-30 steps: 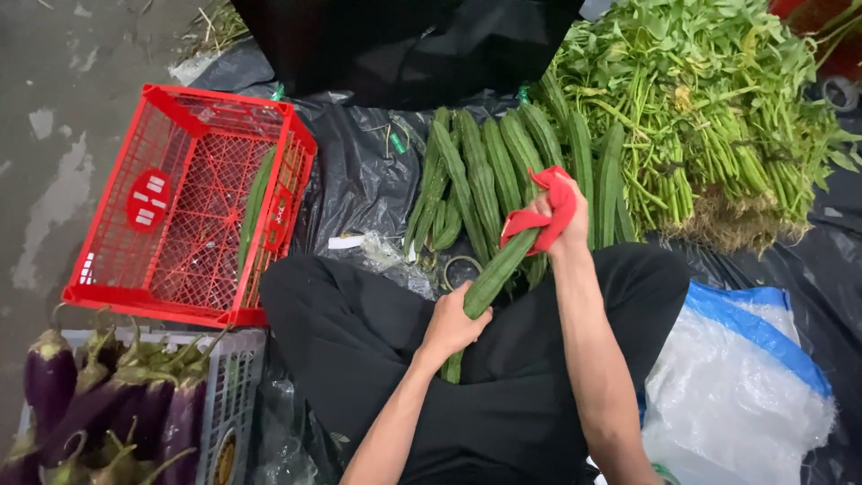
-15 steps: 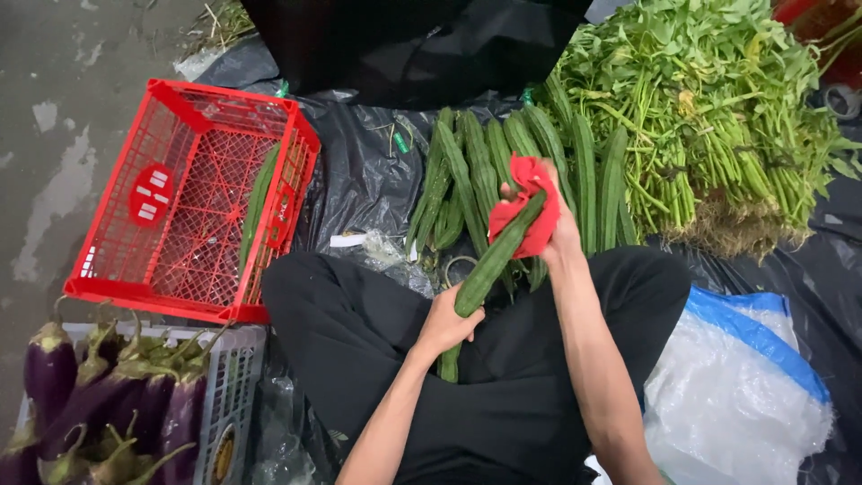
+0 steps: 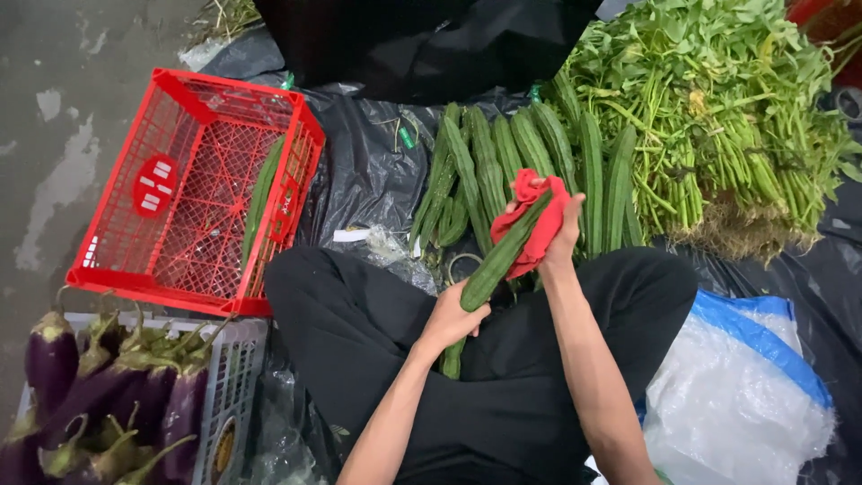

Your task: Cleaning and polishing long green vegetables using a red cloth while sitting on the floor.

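Note:
I sit cross-legged in black trousers. My left hand grips the lower part of a long green ridged gourd that slants up to the right. My right hand holds a red cloth wrapped around the gourd's upper end. Just beyond my hands, a row of similar green gourds lies on black plastic sheeting.
A red plastic crate with one gourd inside stands at the left. A grey crate of purple eggplants sits at the lower left. A heap of leafy greens fills the upper right. A clear and blue plastic bag lies at the right.
My right hand with the red cloth has slid a little along the gourd's upper end; the gourd stays held at the same slant.

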